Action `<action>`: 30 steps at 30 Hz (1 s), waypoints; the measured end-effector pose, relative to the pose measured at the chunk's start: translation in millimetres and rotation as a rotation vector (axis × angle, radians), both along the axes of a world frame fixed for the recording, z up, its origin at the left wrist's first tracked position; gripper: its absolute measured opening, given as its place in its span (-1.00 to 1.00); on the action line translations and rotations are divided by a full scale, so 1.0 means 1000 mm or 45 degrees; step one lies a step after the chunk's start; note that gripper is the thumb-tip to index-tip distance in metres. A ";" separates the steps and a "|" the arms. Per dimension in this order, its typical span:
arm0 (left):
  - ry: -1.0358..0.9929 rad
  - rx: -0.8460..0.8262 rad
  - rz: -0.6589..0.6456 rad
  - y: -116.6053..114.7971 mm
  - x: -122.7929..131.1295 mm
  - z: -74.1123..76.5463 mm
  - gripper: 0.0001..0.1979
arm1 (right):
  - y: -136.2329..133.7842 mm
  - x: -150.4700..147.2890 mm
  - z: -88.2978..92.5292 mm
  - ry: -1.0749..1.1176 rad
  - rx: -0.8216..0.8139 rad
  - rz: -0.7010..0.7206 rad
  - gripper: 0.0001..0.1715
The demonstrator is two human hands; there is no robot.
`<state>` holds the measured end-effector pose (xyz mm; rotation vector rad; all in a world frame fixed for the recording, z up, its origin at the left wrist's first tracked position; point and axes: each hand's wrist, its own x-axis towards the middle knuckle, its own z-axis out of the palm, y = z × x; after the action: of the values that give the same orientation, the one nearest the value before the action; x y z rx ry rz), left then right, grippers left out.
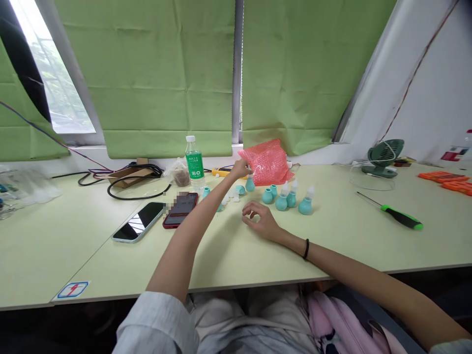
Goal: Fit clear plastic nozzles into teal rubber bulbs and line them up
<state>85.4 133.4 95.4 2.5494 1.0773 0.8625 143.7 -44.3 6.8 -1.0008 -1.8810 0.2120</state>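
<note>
My left hand reaches to the back of the table, fingers closed at the clear nozzle of a teal rubber-bulb nasal aspirator. My right hand rests on the tabletop, fingers curled and thumb apart, with nothing visible in it. To its right stand bulbs fitted with clear tips, among them one aspirator at the outer end. Two bare teal bulbs sit just behind the right hand. Small white pieces and another teal bulb lie near my left forearm, which partly hides more.
A pink bubble-wrap bag lies behind the bulbs. Left of it stand a water bottle and two phones, one pale-edged, one red-cased. On the right are a green screwdriver, a small fan and orange tools.
</note>
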 end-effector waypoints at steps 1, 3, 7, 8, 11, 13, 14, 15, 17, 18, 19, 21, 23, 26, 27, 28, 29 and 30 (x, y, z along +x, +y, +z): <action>0.015 0.009 0.012 0.001 0.004 -0.006 -0.85 | 0.000 0.000 0.000 -0.011 -0.002 0.003 -0.94; 0.067 0.003 0.026 0.001 0.010 -0.016 -0.87 | 0.001 0.001 -0.001 -0.036 -0.021 0.001 -0.94; 0.192 -0.025 0.014 -0.001 0.010 -0.022 -0.76 | 0.005 0.003 -0.006 -0.117 -0.088 0.024 -0.95; 0.228 -0.032 0.007 -0.001 0.008 -0.021 -0.71 | 0.005 0.003 -0.007 -0.135 -0.097 0.026 -0.95; 0.370 -0.083 -0.007 -0.002 -0.005 -0.015 -0.62 | 0.005 0.002 -0.008 -0.156 -0.105 0.016 -0.95; 0.478 -0.119 0.025 -0.002 -0.014 -0.013 -0.61 | 0.005 0.002 -0.008 -0.159 -0.107 0.010 -0.94; 0.535 -0.132 0.055 -0.002 -0.019 -0.013 -0.60 | 0.004 0.002 -0.008 -0.161 -0.109 0.009 -0.94; 0.595 -0.147 0.087 -0.002 -0.023 -0.013 -0.60 | 0.004 0.002 -0.008 -0.164 -0.112 0.009 -0.94; 0.718 -0.182 0.132 -0.004 -0.028 -0.017 -0.59 | 0.004 0.001 -0.008 -0.167 -0.116 0.007 -0.94; 0.774 -0.201 0.139 -0.005 -0.029 -0.020 -0.59 | 0.004 0.001 -0.008 -0.169 -0.116 0.005 -0.94; 0.821 -0.218 0.136 -0.006 -0.029 -0.023 -0.58 | 0.005 0.001 -0.008 -0.173 -0.115 0.002 -0.94; 0.883 -0.233 0.120 -0.009 -0.028 -0.028 -0.56 | 0.005 0.001 -0.007 -0.183 -0.111 -0.004 -0.94; 0.912 -0.224 0.107 -0.012 -0.026 -0.033 -0.53 | 0.005 0.002 -0.007 -0.192 -0.110 -0.003 -0.94; 0.919 -0.184 0.097 -0.019 -0.023 -0.039 -0.51 | 0.005 0.002 -0.007 -0.198 -0.110 0.003 -0.94; 0.915 -0.165 0.092 -0.021 -0.022 -0.041 -0.51 | 0.006 0.003 -0.007 -0.199 -0.109 0.003 -0.94; 0.907 -0.146 0.084 -0.024 -0.022 -0.043 -0.51 | 0.006 0.003 -0.007 -0.199 -0.107 0.001 -0.94; 0.899 -0.128 0.074 -0.026 -0.023 -0.045 -0.50 | 0.007 0.004 -0.007 -0.199 -0.104 -0.009 -0.94; 0.890 -0.112 0.063 -0.029 -0.023 -0.047 -0.49 | 0.008 0.005 -0.008 -0.200 -0.100 -0.024 -0.93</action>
<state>62.0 104.7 48.5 2.8145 1.3086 -0.1075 148.5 -35.9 -0.8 -1.1156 -2.0176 0.2029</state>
